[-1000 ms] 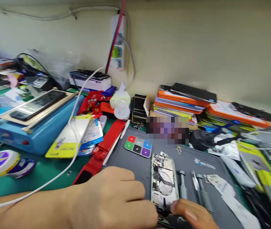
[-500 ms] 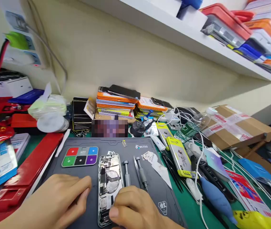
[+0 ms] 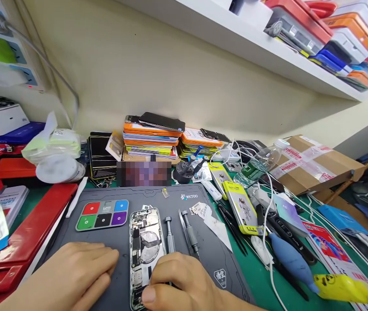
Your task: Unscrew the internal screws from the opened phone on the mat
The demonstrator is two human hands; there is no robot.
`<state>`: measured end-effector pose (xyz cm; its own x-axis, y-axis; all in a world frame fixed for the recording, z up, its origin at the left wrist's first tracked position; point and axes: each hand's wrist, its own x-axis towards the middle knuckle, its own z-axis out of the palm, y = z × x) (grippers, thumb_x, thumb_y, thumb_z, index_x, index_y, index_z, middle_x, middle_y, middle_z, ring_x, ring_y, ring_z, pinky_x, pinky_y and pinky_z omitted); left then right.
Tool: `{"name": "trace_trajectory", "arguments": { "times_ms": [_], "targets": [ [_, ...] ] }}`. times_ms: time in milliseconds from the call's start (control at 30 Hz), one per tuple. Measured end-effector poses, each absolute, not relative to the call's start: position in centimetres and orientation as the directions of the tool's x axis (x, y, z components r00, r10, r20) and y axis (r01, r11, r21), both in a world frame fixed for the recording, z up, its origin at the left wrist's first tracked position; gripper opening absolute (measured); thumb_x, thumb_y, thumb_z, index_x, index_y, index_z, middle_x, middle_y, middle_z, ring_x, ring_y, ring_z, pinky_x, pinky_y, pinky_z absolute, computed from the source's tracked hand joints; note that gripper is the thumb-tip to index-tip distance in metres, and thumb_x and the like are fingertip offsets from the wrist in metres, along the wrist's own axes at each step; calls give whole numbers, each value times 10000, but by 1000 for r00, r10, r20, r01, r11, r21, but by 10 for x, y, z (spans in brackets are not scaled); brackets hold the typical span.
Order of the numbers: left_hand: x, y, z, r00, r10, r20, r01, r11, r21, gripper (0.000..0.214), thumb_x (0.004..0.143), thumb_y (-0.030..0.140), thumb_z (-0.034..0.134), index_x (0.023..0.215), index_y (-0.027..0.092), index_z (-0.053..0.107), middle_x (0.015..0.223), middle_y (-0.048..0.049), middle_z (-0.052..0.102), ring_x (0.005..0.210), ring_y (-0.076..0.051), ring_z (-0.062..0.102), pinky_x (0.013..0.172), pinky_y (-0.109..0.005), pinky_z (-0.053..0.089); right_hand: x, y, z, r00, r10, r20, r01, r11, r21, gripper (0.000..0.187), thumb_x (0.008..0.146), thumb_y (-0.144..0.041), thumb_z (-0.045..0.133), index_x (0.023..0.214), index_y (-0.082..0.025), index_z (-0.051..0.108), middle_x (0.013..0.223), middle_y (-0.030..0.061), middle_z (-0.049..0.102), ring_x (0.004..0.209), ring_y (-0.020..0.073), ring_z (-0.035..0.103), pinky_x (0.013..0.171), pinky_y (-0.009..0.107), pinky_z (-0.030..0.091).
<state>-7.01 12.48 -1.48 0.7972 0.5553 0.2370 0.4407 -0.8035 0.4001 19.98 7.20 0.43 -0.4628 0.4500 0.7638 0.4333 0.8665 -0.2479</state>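
An opened phone body (image 3: 145, 250) with bare circuit parts lies lengthwise on a dark grey work mat (image 3: 132, 194). My left hand (image 3: 73, 276) rests on the mat just left of the phone, fingers loosely curled, holding nothing that I can see. My right hand (image 3: 180, 283) covers the phone's near right corner, fingers bent and thumb against its lower edge. Two screwdrivers (image 3: 170, 235) and tweezers (image 3: 184, 229) lie just right of the phone. A tray of coloured squares (image 3: 102, 214) sits on the mat's far left.
Stacked phone-case packs (image 3: 149, 138) line the wall. A red case (image 3: 31, 233) lies left of the mat. Right of it are yellow packs (image 3: 240, 207), a plastic bottle (image 3: 258, 164), cables, a blue blower (image 3: 292, 263) and a cardboard box (image 3: 316, 166). A shelf (image 3: 268, 56) hangs overhead.
The view has swung right, from the blue machine on the left to the shelf and box. My right hand has come further over the phone's near end; my left hand stays beside it.
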Motion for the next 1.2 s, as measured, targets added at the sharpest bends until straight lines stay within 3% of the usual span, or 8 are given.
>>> {"name": "trace_trajectory", "arguments": {
  "times_ms": [233,433,767,900,1000,1200],
  "targets": [
    [-71,127,-18,814,556,169,434,-775,459,360,1088,169,326,811,252,539,736,19,632,631,-164,601,602,-307,376,201,73,1,-483,440,757,425,874,-237,271,1171,-365,480,1376,-193,524,903,-11,683,778,113,695,795,181,603],
    [-70,126,-21,819,551,158,441,-782,441,329,1070,172,358,835,259,570,759,16,645,658,-176,612,622,-311,391,199,73,3,-472,431,769,424,876,-230,237,1174,-352,477,1324,-185,555,885,-12,690,772,110,691,789,177,603],
    [-58,130,9,848,515,126,456,-830,322,286,983,98,401,787,251,542,724,30,657,619,-174,630,571,-314,387,205,69,-5,-515,496,699,434,854,-287,365,1146,-324,537,1486,-226,444,937,-1,692,778,132,694,774,219,630],
    [-58,128,13,837,542,72,496,-807,320,251,957,80,412,796,243,515,748,17,655,656,-192,632,600,-336,386,205,70,2,-516,485,706,426,860,-280,306,1165,-316,465,1443,-186,458,909,25,695,779,152,694,796,247,654],
    [-60,126,13,836,538,107,493,-823,283,221,931,67,454,808,244,504,757,17,650,660,-205,611,615,-352,389,205,72,8,-520,485,703,397,866,-303,264,1165,-282,452,1405,-176,487,896,42,708,773,163,698,784,268,667],
    [-64,121,16,890,403,213,378,-914,147,155,844,118,602,843,244,511,781,28,649,638,-210,583,609,-385,404,207,72,9,-540,503,675,373,862,-343,312,1132,-204,510,1440,-168,474,940,71,727,815,184,711,805,303,667]
  ]
}}
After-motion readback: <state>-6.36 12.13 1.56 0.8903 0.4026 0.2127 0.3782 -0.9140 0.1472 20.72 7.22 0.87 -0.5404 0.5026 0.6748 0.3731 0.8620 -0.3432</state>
